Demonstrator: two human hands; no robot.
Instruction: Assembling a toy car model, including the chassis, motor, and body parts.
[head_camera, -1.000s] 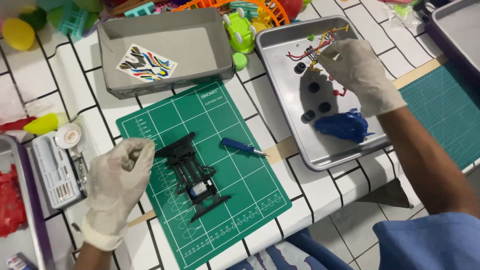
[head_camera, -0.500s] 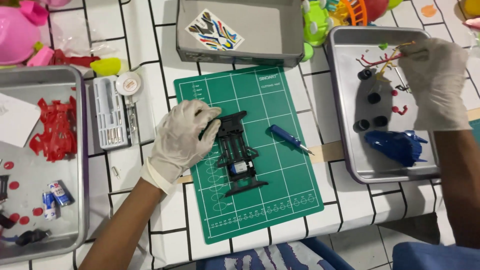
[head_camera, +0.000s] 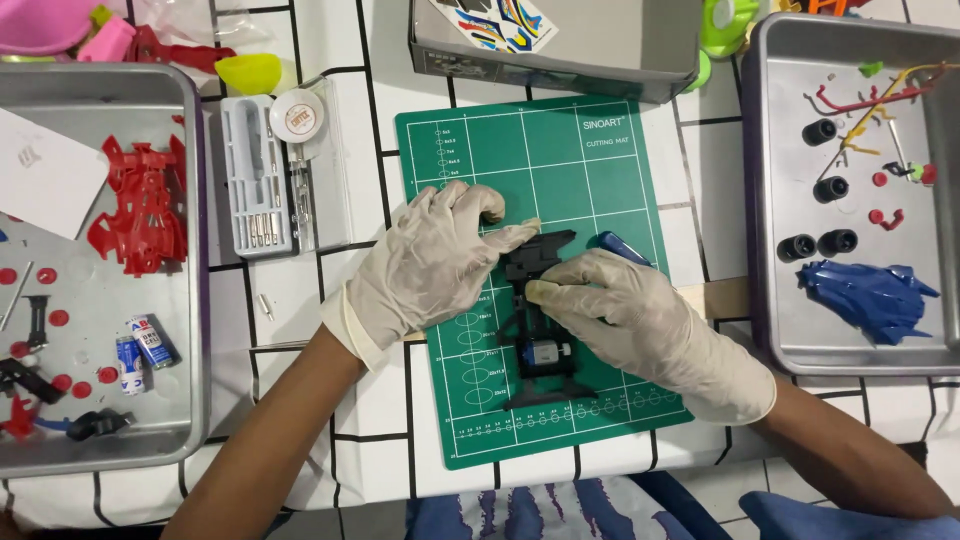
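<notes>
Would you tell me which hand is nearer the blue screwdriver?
Right. The right hand lies against the blue screwdriver, partly covering it; the left hand is farther left.

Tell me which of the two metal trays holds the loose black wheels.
The right-hand tray, beside the blue car body, holds four black wheels. The left tray holds red parts and batteries instead.

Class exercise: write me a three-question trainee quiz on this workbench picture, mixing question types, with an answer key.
1. True or false: both gloved hands touch the black chassis.
2. What lies under the chassis: A) steel tray, B) green cutting mat, C) grey box?
3. How many black wheels sit in the right tray?

Key: 1 true, left hand and right hand both rest on it; 2 B; 3 four.
</notes>
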